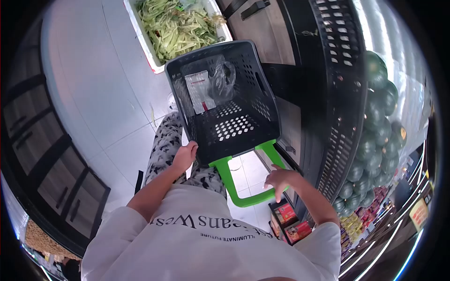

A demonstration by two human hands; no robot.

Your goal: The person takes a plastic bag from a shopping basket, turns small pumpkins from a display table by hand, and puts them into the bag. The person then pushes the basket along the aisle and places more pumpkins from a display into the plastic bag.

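Note:
A dark grey shopping basket (201,138) with a perforated bottom stands in front of my legs, its green handle (243,201) folded towards me. My left hand (186,157) is closed at the near left corner of the basket, fingers pinching its rim. Over the right side of the green handle is my right hand (281,180), its fingers apart; whether it touches the handle is hard to tell. Inside the basket lie a white box (199,91) with red marks and a clear plastic bag (222,82), its contents unclear.
Beyond the basket, a white crate (149,49) holds leafy green husks (180,28). Black perforated shelving (335,136) runs along the right, with dark green round melons (375,136) piled on it. Red packages (286,213) sit low at right. Dark wooden cabinets (56,159) stand at left.

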